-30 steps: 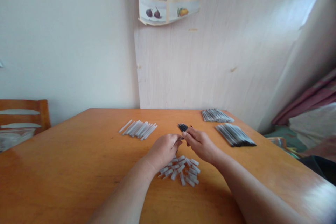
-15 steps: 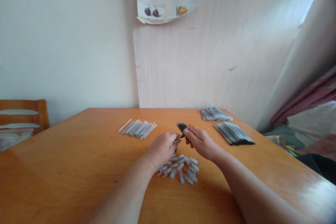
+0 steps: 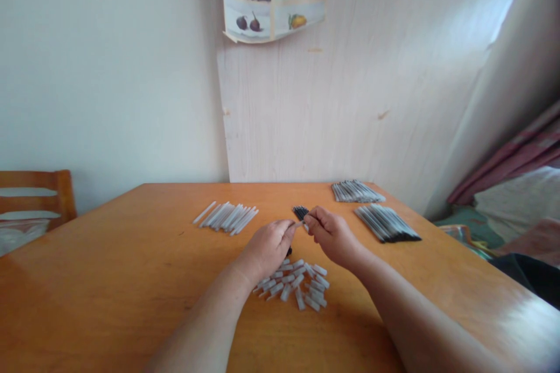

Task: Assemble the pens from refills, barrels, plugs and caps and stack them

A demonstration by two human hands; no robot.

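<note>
A slim whitish rod [image 3: 299, 224] spans the gap between the left hand [image 3: 271, 243] and right hand [image 3: 331, 234], pinched by both. Small frosted rectangular pieces [image 3: 300, 297] lie nearer.

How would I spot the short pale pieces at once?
On the orange-brown table, find the left hand near the middle. Just below it in view lies a pile of short pale pieces. Unlike the long pale sticks farther left, these are stubby and variously angled.
</note>
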